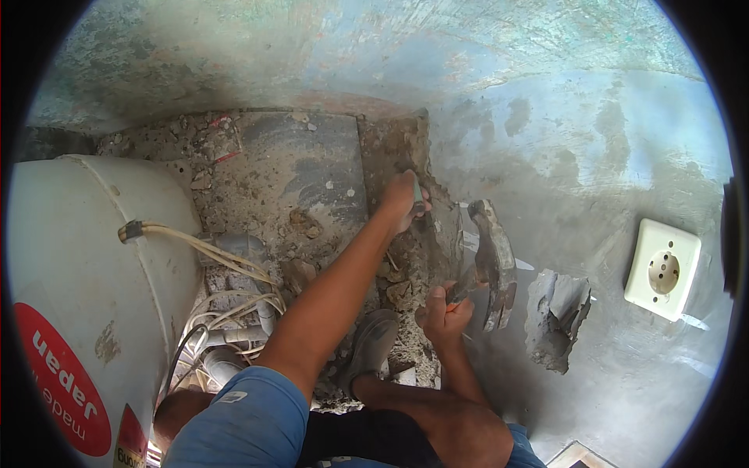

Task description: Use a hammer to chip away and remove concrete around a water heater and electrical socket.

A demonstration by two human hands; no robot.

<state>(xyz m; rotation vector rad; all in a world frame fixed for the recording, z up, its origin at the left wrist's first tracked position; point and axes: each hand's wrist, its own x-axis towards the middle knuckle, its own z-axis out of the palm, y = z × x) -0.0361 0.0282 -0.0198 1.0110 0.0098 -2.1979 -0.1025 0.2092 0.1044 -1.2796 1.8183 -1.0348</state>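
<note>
My left hand is closed around a short greenish-grey tool, possibly a chisel, against the broken lower edge of the plastered wall. Its working end is hidden by the hand and shadow. Lower and to the right, my right hand grips the handle of a claw hammer. The worn metal head stands above that hand, beside the wall, apart from the tool in my left hand. Rough masonry shows where plaster is broken off along the corner.
A white power socket and a ragged hole are in the wall at right. At left stands a large pale tank with cables and grey pipes. Rubble lies around a dark slab; my shoe is nearby.
</note>
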